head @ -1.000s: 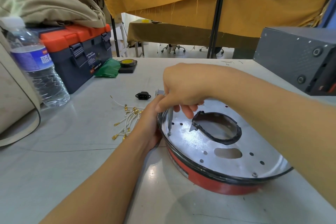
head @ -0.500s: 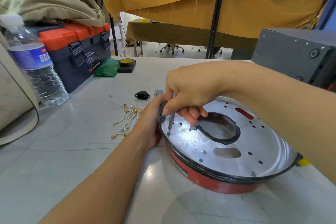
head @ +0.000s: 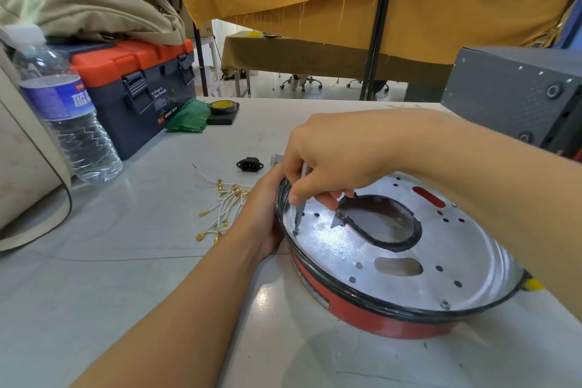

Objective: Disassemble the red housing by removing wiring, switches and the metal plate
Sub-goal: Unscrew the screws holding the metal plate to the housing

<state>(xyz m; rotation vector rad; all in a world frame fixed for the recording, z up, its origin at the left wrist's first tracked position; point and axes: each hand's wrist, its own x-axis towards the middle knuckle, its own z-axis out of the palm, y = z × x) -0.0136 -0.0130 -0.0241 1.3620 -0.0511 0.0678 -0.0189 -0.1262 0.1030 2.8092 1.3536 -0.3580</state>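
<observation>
The round red housing [head: 362, 312] lies on the table, black-rimmed, with a perforated metal plate [head: 447, 249] inside it. My right hand [head: 330, 161] grips a thin metal screwdriver [head: 299, 214] upright; its tip sits on a screw at the plate's left edge. My left hand [head: 261, 217] holds the housing's left rim from outside. A second screw [head: 445, 304] shows at the plate's near edge. White wires [head: 223, 205] with brass terminals lie loose to the left. A black power socket [head: 249, 164] rests behind them.
A water bottle [head: 67, 116] and an orange-lidded toolbox [head: 135, 79] stand at the left, with green cloth [head: 185, 120] and a tape roll [head: 223, 107] beside them. A dark grey box [head: 516, 94] stands at the back right. A yellow piece [head: 533, 283] peeks out behind the housing.
My right hand has shifted slightly on the screwdriver, whose tip stays on the same screw. The view moved a little, showing more of the plate's right side. My left hand stays on the rim.
</observation>
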